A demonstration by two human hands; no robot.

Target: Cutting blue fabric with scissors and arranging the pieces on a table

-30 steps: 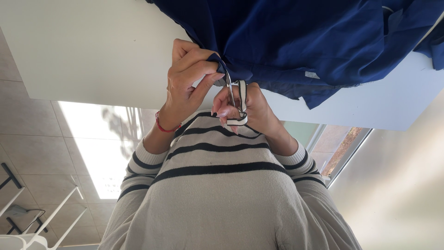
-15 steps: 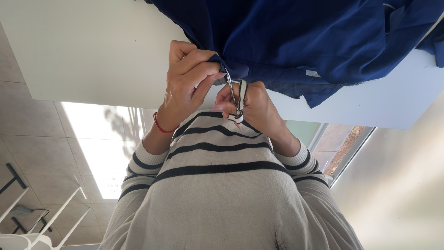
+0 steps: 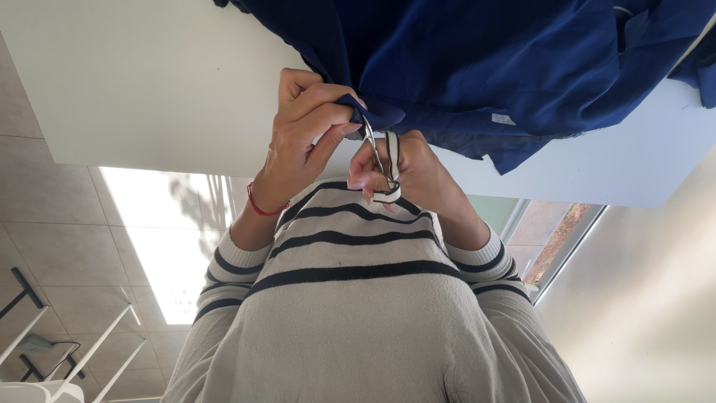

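Pinching a fold of the dark blue cloth (image 3: 485,60) with the left hand (image 3: 302,142), fingers and thumb shut tight on the edge. Wearing a thin red band (image 3: 261,207) on that wrist. Holding small scissors (image 3: 384,168) in the right hand (image 3: 418,168), fingers curled closed around the black and white handle. Pointing the thin metal blades up at the pinched bit of cloth, right beside the left thumb. Hard to tell if the blades are open or shut. Keeping both hands close together, almost touching, just at the near edge of the white table (image 3: 149,89). Lying in a big loose heap on the table, the rest of the cloth, with one corner hanging down to the hands. Below the hands, a cream sweater (image 3: 358,298) with black stripes. Off to the left, a pale tiled floor (image 3: 60,246) with a bright patch of sun.
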